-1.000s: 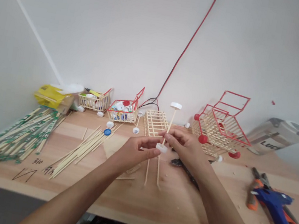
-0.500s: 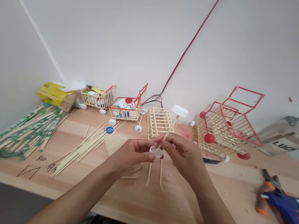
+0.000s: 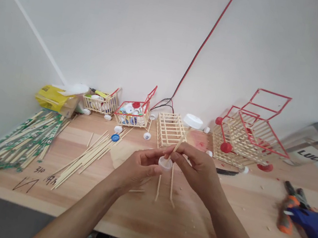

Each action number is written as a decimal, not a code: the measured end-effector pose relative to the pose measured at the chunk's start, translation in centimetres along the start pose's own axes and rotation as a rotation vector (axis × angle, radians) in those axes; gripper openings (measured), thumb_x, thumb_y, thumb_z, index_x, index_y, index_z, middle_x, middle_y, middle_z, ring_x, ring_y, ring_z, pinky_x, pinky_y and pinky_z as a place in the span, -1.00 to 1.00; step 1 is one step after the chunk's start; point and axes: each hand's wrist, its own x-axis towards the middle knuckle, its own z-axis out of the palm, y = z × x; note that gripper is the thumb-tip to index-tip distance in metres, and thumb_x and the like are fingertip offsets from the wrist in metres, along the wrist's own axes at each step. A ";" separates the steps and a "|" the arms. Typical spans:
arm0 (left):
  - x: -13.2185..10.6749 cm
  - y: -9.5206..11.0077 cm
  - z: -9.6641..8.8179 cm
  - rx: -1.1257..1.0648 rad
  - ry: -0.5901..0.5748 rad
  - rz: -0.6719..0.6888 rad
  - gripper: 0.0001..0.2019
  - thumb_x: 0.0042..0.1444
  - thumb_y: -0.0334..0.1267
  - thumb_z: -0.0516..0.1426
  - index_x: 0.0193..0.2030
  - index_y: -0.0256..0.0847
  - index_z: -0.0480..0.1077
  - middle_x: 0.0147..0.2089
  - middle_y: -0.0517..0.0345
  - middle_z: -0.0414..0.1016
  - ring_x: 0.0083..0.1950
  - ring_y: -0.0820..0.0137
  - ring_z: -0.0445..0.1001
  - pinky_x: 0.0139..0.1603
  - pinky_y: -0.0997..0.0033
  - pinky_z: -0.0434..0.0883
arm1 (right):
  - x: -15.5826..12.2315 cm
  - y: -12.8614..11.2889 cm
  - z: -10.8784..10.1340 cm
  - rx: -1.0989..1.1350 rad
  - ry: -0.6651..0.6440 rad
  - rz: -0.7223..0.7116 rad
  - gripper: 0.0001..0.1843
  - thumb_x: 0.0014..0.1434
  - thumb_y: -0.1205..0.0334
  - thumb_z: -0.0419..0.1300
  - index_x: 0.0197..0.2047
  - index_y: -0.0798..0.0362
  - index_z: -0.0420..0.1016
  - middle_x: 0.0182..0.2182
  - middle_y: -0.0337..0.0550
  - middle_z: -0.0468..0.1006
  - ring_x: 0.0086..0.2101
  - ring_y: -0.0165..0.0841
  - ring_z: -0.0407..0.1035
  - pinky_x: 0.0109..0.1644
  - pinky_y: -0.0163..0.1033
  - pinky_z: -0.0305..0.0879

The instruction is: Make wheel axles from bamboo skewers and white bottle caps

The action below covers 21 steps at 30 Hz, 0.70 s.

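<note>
In the head view, we saw both of our hands raised over the wooden table (image 3: 207, 232), near its middle. Our left hand (image 3: 142, 165) was nearly closed, thumb and fingers pinching the rim of a lower cap (image 3: 165, 163), whitish and with its hollow side up. Our right hand (image 3: 196, 168) was also nearly closed, its thumb and fingertips gripping a thin wooden stick (image 3: 178, 144). The stick leaned a little to the right, its bottom end inside the lower cap and its top end at a white upper cap (image 3: 193, 121). We could not tell whether the bottom end was fixed there.

Just beyond our hands we saw an unpainted stick basket (image 3: 159, 132), and below them two slim sticks (image 3: 171, 184) pointing toward us. To the left we had loose sticks (image 3: 86, 159), with a blue cap (image 3: 115, 137) by their far end, and a bag of wrapped sticks (image 3: 20, 144). Two small carts, one yellowish (image 3: 98, 109) and one red-rimmed (image 3: 144, 121), stood near the wall. To our right we saw a larger red-handled cart (image 3: 234, 142) and, nearer us, a blue glue gun (image 3: 312, 230) beside orange-handled pliers (image 3: 287, 213).
</note>
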 end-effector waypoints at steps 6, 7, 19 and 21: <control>-0.4 0.9 -1.1 0.089 -0.094 -0.058 -0.62 -0.05 -0.26 0.32 -0.03 -0.15 0.50 -0.07 0.08 0.55 -0.05 0.35 0.47 -0.02 0.40 0.31 | -0.1 0.0 -0.2 0.019 -0.072 -0.009 -0.81 0.26 0.22 0.09 -0.28 -0.03 0.54 -0.34 -0.23 0.60 -0.31 -0.39 0.45 -0.19 -0.28 0.29; -0.5 1.1 -1.1 0.112 -0.094 -0.081 -0.67 -0.04 -0.27 0.32 -0.08 -0.17 0.52 -0.11 0.09 0.55 -0.09 0.38 0.47 -0.05 0.42 0.30 | -0.1 0.0 -0.1 0.031 -0.086 -0.014 -0.81 0.26 0.23 0.09 -0.27 -0.03 0.54 -0.34 -0.23 0.60 -0.31 -0.40 0.45 -0.19 -0.28 0.29; -0.5 0.9 -0.3 0.114 -0.047 -0.112 -0.74 -0.18 -0.27 0.36 -0.28 -0.22 0.54 -0.34 0.16 0.51 -0.33 0.45 0.41 -0.23 0.43 0.32 | -0.3 0.2 0.2 0.057 -0.114 -0.011 -0.80 0.25 0.22 0.11 -0.26 -0.06 0.57 -0.36 -0.24 0.59 -0.34 -0.42 0.42 -0.22 -0.30 0.28; -0.4 0.8 -0.2 0.118 -0.028 -0.099 -0.73 -0.21 -0.27 0.37 -0.29 -0.24 0.55 -0.34 0.15 0.51 -0.33 0.44 0.41 -0.24 0.43 0.32 | -0.3 0.2 0.2 0.054 -0.118 -0.002 -0.80 0.25 0.21 0.10 -0.26 -0.06 0.58 -0.37 -0.24 0.59 -0.34 -0.42 0.42 -0.22 -0.29 0.28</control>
